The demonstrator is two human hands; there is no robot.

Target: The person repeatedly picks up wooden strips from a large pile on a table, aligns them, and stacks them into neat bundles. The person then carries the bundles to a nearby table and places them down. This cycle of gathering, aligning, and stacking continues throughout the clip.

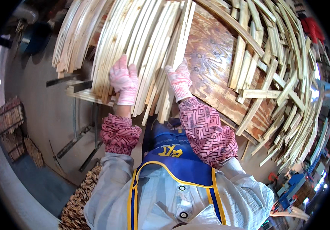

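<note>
My left hand [124, 81], in a pink-and-white knit glove, lies on a row of pale wooden strips [113, 46], its fingers stretched out along them. To its right, my right hand [180, 80], gloved alike, is closed over the outermost wooden strip [183, 38], with the thumb on one side and the fingers on the other. The lower parts of its fingers are hard to make out. Between my hands more strips lie side by side, their near ends uneven and turned toward my apron [172, 142].
A worn plywood board [207, 50] lies right of the row. On and beyond it, a loose heap of strips [272, 73] spreads crosswise. Another bundle of strips [77, 34] stands at far left, above dark metal stand bars [75, 115]. Stacked wood pieces [84, 191] sit lower left.
</note>
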